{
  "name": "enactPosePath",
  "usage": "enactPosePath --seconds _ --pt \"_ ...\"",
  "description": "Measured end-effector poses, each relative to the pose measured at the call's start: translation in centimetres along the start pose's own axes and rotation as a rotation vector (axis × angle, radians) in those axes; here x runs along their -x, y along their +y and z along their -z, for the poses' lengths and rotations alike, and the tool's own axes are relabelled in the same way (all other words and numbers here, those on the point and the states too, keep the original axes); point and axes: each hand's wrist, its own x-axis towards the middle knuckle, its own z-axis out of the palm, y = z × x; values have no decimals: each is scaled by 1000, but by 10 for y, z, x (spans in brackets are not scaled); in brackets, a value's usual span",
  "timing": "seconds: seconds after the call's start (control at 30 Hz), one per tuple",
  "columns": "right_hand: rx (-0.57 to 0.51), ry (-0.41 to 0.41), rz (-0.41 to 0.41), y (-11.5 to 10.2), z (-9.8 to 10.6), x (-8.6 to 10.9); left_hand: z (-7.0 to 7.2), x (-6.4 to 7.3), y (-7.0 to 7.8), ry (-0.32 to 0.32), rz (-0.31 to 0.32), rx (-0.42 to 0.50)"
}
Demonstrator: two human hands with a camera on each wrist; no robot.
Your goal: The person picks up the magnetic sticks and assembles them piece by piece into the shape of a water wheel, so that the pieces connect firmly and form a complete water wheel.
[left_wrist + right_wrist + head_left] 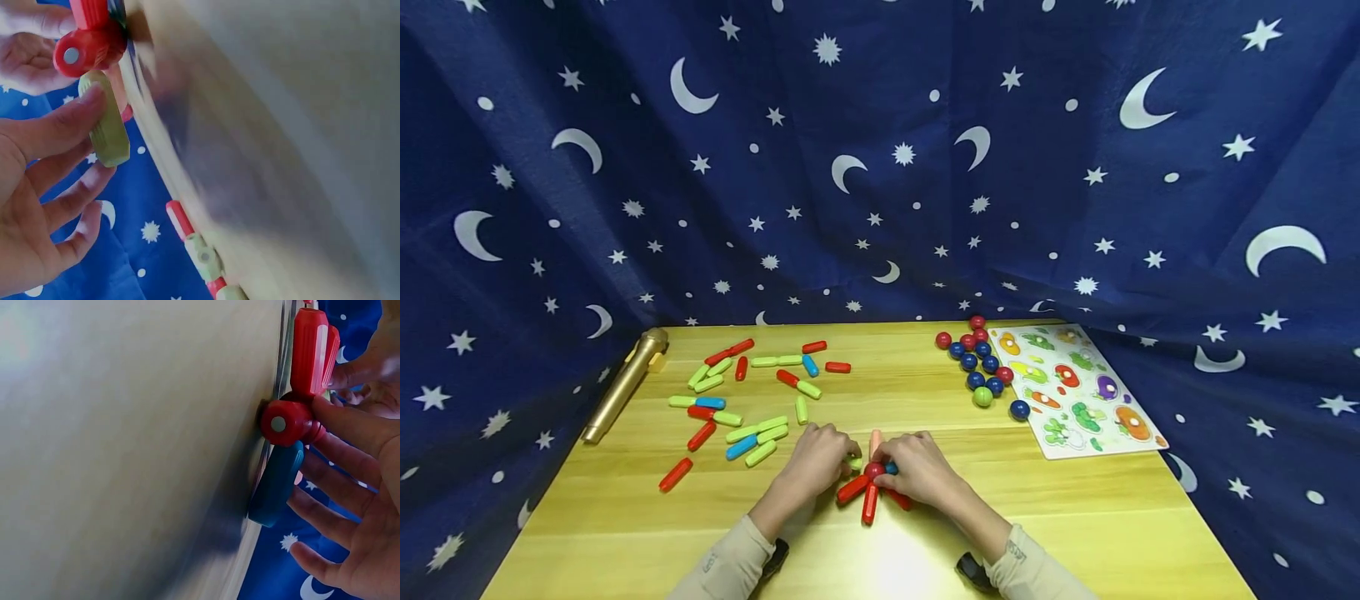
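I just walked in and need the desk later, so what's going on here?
A person is working on a star-like shape around a red ball. The left hand pinches a green rod at the ball, and the right hand holds the ball. Red rods, a blue rod and a pink rod also sit around it. Loose rods lie to the left, more balls to the right by a picture board.
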Motion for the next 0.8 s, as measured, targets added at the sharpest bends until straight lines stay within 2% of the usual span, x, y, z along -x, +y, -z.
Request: enactPosePath --seconds 0.17,0.43,0.57,0.7,0.8 --pt "3 -7 18 -1 0 0 -7 1 2 -3 -28 5" --pt "2 -19 28 2 2 -4 -13 1 0 15 -25 28" --pt "-31 -32 42 3 2 -6 -11 2 1 -29 -1 125" --pt "-58 -37 45 4 2 -6 -6 2 9 -105 70 302" --pt "-70 -35 27 4 1 -5 -4 1 17 -136 128 406"
